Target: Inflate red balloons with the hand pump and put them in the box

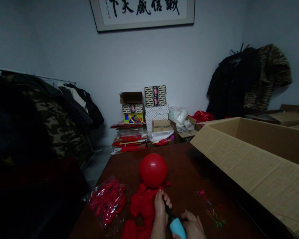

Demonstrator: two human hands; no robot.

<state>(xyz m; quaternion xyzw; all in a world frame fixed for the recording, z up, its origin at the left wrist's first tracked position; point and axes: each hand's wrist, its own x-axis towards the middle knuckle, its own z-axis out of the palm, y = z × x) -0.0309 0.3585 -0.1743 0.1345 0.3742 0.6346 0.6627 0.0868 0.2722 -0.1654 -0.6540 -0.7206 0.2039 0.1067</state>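
A round red balloon (153, 170), partly inflated, sits at the end of a black nozzle near the table's front edge. My left hand (160, 207) pinches the balloon's neck onto that nozzle. My right hand (193, 226) grips a light blue hand pump (177, 227) low in the frame. Under and beside my left hand lies a heap of limp red balloons (139, 209). A clear plastic bag of red balloons (107, 200) lies to the left of the heap.
A dark brown table (184, 172) carries a large open cardboard box (259, 156) on the right. Small coloured ribbons (213, 212) lie near my right hand. Stacked boxes and red paper goods (144, 119) stand against the far wall. Coats hang left and right.
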